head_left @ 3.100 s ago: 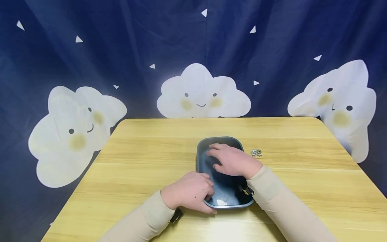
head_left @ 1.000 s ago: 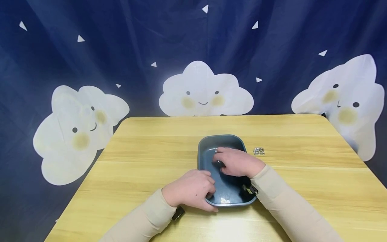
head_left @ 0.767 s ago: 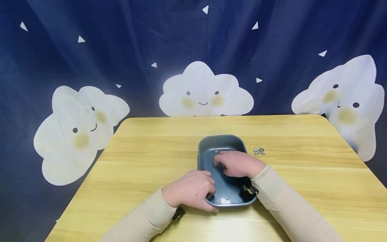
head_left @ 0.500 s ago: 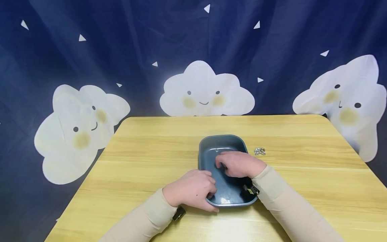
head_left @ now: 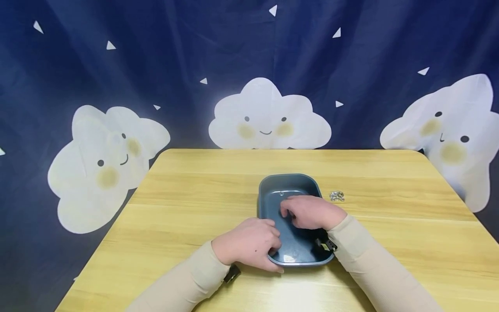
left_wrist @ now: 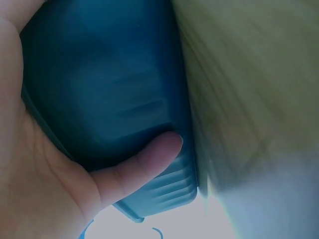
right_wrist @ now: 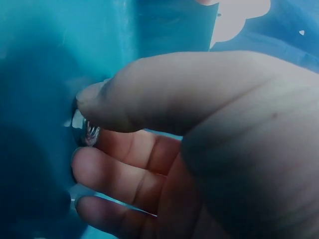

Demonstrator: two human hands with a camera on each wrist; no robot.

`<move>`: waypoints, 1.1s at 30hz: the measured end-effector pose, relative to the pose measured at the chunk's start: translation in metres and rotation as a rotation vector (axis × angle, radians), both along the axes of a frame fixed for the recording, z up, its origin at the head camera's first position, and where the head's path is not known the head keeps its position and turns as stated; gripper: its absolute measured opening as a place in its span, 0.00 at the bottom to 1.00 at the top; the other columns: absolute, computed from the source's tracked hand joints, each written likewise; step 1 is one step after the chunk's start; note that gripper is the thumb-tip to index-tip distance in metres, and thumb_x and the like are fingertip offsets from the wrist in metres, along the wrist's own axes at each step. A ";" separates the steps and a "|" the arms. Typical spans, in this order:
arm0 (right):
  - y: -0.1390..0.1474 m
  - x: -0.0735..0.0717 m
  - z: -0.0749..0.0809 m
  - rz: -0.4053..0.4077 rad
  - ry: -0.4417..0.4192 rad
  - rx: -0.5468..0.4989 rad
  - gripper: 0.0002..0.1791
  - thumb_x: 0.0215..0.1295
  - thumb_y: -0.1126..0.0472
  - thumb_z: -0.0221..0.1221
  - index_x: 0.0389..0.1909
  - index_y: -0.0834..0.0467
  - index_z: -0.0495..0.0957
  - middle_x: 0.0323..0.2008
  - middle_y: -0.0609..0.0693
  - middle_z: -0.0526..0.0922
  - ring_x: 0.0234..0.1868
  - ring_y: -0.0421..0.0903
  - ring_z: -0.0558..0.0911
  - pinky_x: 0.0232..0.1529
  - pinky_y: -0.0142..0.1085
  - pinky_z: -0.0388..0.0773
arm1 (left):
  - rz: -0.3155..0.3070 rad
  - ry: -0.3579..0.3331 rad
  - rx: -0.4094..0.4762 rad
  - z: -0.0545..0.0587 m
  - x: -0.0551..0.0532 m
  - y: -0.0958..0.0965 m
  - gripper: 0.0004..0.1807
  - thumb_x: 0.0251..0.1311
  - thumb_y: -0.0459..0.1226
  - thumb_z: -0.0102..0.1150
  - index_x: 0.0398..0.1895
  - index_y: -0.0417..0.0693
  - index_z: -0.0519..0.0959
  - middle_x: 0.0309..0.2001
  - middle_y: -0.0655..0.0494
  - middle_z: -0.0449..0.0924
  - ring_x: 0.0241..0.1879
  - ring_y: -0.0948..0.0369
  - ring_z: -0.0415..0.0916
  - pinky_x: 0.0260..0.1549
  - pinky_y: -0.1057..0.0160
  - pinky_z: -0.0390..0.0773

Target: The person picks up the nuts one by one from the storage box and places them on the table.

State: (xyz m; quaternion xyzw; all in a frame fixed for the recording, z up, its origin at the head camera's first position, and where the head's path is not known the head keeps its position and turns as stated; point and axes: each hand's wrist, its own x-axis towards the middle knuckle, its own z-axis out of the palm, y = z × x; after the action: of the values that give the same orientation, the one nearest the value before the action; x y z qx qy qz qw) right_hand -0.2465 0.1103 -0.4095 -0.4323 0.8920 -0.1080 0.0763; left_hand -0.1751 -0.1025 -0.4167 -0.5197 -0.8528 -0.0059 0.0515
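A dark blue rectangular tray (head_left: 269,212) sits on the table. My left hand (head_left: 249,242) grips its near left corner, fingers over the rim; in the left wrist view the thumb (left_wrist: 149,157) lies along the outer wall. Inside the tray, my right hand (head_left: 312,212) is lowered with curled fingers. The right wrist view shows its thumb and fingers pinching a shiny metal nut (right_wrist: 85,128) with visible inner threads, at the tray's floor. Another small nut (head_left: 282,193) lies near the far end of the tray. A second glint by the lower fingers is too unclear to name.
Several metal nuts (head_left: 337,196) lie grouped on the wooden table (head_left: 195,182), just right of the tray. Behind the table hangs a dark blue curtain (head_left: 179,52) with printed clouds.
My right hand has gone from spread fingers over the tray to a curled pinch lower down, slightly nearer me. The nut at the far end has come into sight. My left hand keeps its grip.
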 end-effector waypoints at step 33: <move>0.000 0.005 0.016 0.068 -0.025 -0.058 0.14 0.49 0.75 0.58 0.25 0.51 0.73 0.27 0.41 0.70 0.29 0.40 0.69 0.33 0.33 0.70 | -0.006 -0.017 0.005 -0.002 -0.002 0.000 0.30 0.47 0.69 0.66 0.11 0.64 0.64 0.19 0.75 0.59 0.26 0.69 0.58 0.21 0.72 0.57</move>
State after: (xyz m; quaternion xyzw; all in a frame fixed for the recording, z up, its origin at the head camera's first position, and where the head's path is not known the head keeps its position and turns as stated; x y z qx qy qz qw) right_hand -0.2415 0.1105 -0.3935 -0.4630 0.8722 -0.1366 0.0784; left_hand -0.1774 -0.1023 -0.4184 -0.5221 -0.8516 -0.0128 0.0453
